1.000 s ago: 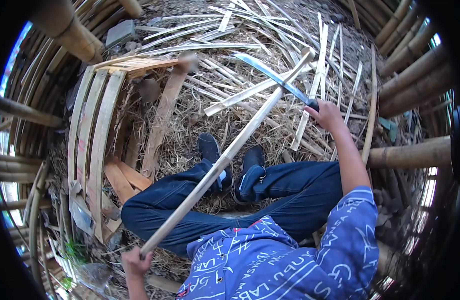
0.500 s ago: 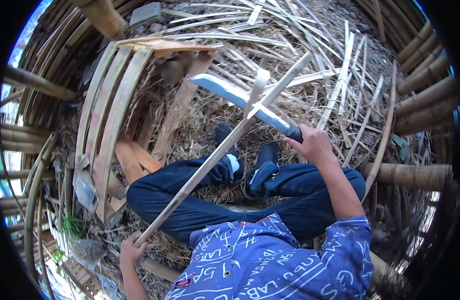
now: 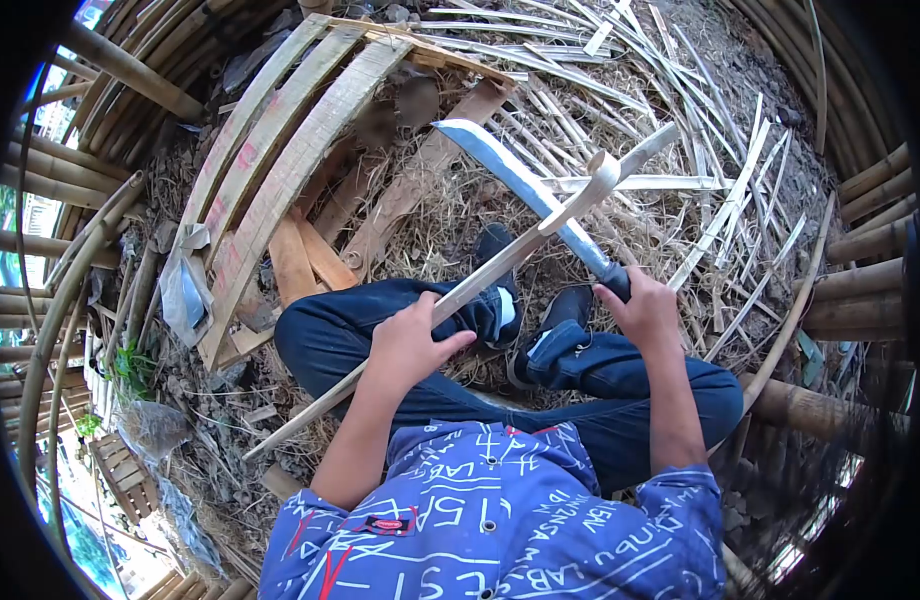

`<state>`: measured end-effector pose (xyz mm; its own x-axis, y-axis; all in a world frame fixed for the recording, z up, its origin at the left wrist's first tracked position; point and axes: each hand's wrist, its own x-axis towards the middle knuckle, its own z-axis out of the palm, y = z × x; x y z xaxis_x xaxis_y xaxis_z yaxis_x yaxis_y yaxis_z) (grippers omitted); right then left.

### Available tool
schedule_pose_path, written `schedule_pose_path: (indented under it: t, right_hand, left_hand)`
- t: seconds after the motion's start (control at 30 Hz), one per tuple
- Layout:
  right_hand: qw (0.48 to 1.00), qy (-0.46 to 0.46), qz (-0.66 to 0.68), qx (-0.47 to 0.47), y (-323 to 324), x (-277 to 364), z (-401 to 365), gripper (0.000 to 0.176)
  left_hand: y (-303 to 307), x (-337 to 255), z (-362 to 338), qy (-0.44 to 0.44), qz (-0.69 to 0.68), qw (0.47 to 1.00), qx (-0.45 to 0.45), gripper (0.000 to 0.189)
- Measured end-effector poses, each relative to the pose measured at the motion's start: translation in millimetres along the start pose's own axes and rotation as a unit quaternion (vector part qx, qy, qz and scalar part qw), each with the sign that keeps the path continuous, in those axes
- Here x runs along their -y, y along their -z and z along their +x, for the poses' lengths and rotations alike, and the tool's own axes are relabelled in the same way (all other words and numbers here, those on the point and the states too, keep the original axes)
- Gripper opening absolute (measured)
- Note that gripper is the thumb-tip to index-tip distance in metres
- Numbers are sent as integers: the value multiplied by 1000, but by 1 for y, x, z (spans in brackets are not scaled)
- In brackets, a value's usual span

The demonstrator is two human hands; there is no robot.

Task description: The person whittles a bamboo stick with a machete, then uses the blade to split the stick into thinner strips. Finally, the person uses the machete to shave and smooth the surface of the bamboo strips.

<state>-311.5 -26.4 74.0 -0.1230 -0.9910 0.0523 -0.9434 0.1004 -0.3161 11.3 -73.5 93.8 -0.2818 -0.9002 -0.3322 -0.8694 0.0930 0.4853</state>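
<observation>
My right hand [image 3: 644, 312] is closed round the dark handle of a machete [image 3: 520, 185], whose blade points up and to the left. The blade crosses a long, pale bamboo strip [image 3: 490, 272], and a thin curled shaving [image 3: 602, 178] stands up by the crossing. About midway along the strip, my left hand [image 3: 408, 345] grips it, with the thumb pointing right and the other fingers partly hidden. The strip runs slanting over my bent legs, its lower end to the left of my body.
A slatted wooden pallet [image 3: 310, 150] leans at the left, with a plastic bag [image 3: 187, 290] by its near end. Split bamboo strips [image 3: 725, 225] and shavings litter the ground ahead. Bamboo poles [image 3: 870, 290] wall both sides.
My left hand has moved up along the strip, from its lower end to about its middle. The curled shaving looks wider and more coiled. My right hand still holds the machete.
</observation>
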Motion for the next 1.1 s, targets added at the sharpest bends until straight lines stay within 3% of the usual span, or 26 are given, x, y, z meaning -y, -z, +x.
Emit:
schedule_pose_path:
  t: [0.03, 0.07, 0.13, 0.2, 0.27, 0.3, 0.4, 0.43, 0.47, 0.5, 0.53, 0.57, 0.6, 0.67, 0.73, 0.8, 0.83, 0.9, 1.0, 1.03, 1.1]
  right_hand:
    - [1000, -3, 4, 0, -3, -1, -1, 52]
    - [1000, -8, 9, 0, -5, -2, -5, 53]
    - [1000, -18, -5, 16, -3, -1, -4, 54]
    - [999, -18, -21, 36, -2, -5, -2, 55]
    - [999, -11, -39, 28, -4, -13, -2, 55]
    - [998, -7, -45, 31, -4, -13, 0, 55]
    - [998, -8, -59, 29, -2, -15, 2, 56]
    - [998, -10, -59, 25, -2, -16, 2, 56]
    - [998, -11, -58, 23, -2, -17, 3, 57]
    - [998, -20, -51, 27, -3, -20, 3, 57]
    - [998, -21, -49, 31, -2, -23, 4, 57]
    - [998, -30, -47, 31, 1, -24, 6, 57]
    - [998, -37, -42, 34, 4, -23, 7, 57]
    - [996, -60, -43, 40, 11, -24, 9, 52]
    - [996, -68, -44, 31, 15, -28, 12, 50]
    - [996, -63, -50, 24, 16, -39, 15, 49]
    - [995, -76, -53, 26, 20, -43, 17, 49]
    - [996, -62, -70, -4, 22, -55, 19, 49]
    - [995, -76, -70, -15, 29, -63, 22, 49]
    - [994, -89, -65, 1, 33, -64, 23, 49]
    - [992, -106, -74, 5, 38, -62, 25, 48]
  left_hand:
    - [-3, 1, 4, 52, 9, 995, 82, 50]
    - [-7, 8, 5, 49, 11, 995, 87, 50]
    - [-6, 27, 6, 56, -191, 970, 139, 45]
    - [-2, 39, 6, 63, -201, 960, 183, 38]
    - [-1, 53, 6, 138, -296, 899, 291, 35]
    - [2, 56, 5, 142, -267, 895, 328, 32]
    - [-3, 66, 4, 150, -328, 869, 339, 28]
    - [-2, 74, 6, 151, -341, 852, 366, 46]
    - [0, 79, 3, 150, -340, 852, 369, 46]
    - [4, 80, -4, 117, -305, 895, 305, 59]
    - [10, 81, -11, 87, -267, 930, 239, 75]
    - [19, 82, -15, 141, -300, 909, 254, 99]
    - [23, 89, -24, 152, -298, 908, 253, 99]
    - [32, 104, -46, 103, -318, 930, 150, 100]
    - [43, 112, -67, 131, -326, 930, 104, 95]
    - [54, 121, -88, 184, -87, 977, 68, 80]
    - [57, 123, -99, 187, -88, 976, 66, 80]
    - [61, 127, -121, 299, 80, 939, 146, 64]
    - [45, 148, -139, 306, 7, 938, 162, 62]
    - [19, 189, -152, 264, -69, 956, 107, 55]
    - [19, 175, -149, 245, -40, 962, 113, 51]
